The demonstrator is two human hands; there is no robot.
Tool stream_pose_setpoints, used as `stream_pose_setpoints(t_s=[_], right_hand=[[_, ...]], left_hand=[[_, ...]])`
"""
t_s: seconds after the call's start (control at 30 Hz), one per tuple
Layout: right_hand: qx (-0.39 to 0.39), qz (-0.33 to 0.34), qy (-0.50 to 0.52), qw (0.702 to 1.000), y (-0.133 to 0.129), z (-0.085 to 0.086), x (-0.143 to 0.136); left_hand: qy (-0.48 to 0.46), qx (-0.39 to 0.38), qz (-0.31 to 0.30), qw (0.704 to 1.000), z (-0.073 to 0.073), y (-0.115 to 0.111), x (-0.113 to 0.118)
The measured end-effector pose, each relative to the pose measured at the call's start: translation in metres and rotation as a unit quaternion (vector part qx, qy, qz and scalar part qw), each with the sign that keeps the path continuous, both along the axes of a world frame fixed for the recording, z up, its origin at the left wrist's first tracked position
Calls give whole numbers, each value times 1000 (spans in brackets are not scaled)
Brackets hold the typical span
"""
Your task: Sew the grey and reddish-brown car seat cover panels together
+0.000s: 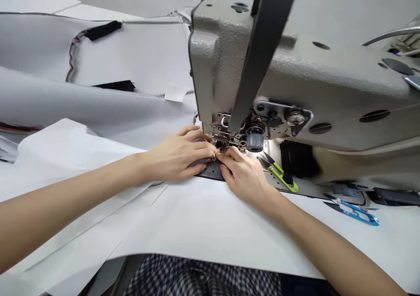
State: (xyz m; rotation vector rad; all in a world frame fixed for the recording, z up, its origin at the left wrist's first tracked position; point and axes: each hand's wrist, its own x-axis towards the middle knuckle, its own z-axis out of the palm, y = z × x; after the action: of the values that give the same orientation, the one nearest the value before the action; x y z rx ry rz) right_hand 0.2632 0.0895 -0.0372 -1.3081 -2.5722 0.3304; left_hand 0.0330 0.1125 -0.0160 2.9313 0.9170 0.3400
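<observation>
A grey sewing machine [226, 59] stands in front of me, and both hands meet below its needle area. My left hand [183, 158] lies with its fingers stretched out over a narrow strip of grey fabric [204, 160] beside the presser foot. My right hand [244, 173] is closed, thumb and fingers drawn together just right of the foot. Its fingertips almost touch those of the left. Whatever they pinch is too small and too covered to make out. The needle is hidden behind the fingers and machine parts.
Green-handled thread snips [280, 173] lie right of my right hand; blue-handled snips [356, 213] lie farther right. Large light-grey fabric panels [131, 55] with black strips [103, 30] spread behind on the left. White sheet material [197, 226] covers the front. A dark bar [262, 46] slants across the machine.
</observation>
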Motion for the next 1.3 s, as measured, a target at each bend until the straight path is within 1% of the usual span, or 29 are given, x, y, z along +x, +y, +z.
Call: stream_pose_setpoints(t_s=[0.1, 0.2, 0.3, 0.43, 0.57, 0.73, 0.93, 1.03, 1.17, 1.3], right_hand=[[3, 0, -10, 1000, -1, 0, -1], [0, 2, -14, 1000, 0, 1, -2], [-3, 1, -16, 1000, 1, 0, -3], [5, -4, -17, 1000, 2, -2, -3], [11, -24, -31, 999, 3, -5, -5], [11, -22, -39, 999, 3, -6, -5], [5, -23, -8, 1000, 2, -6, -4], [7, -25, -17, 1000, 1, -7, -5], [13, -11, -33, 999, 0, -7, -6], [18, -3, -32, 999, 0, -7, -6]], left_hand=[[10, 43, 19, 999, -3, 2, 1], [-7, 85, 27, 996, -8, 1, 4], [-20, 108, 36, 993, -10, 0, 7], [-24, 111, 41, 993, -9, 1, 9], [-12, 117, 55, 992, -9, 3, 10], [-10, 129, 65, 989, -11, 1, 12], [-6, 148, 79, 986, -13, -2, 13], [-4, 145, 88, 985, -13, 0, 14], [8, 134, 100, 986, -14, 6, 14], [-6, 110, 96, 989, -16, 10, 13]])
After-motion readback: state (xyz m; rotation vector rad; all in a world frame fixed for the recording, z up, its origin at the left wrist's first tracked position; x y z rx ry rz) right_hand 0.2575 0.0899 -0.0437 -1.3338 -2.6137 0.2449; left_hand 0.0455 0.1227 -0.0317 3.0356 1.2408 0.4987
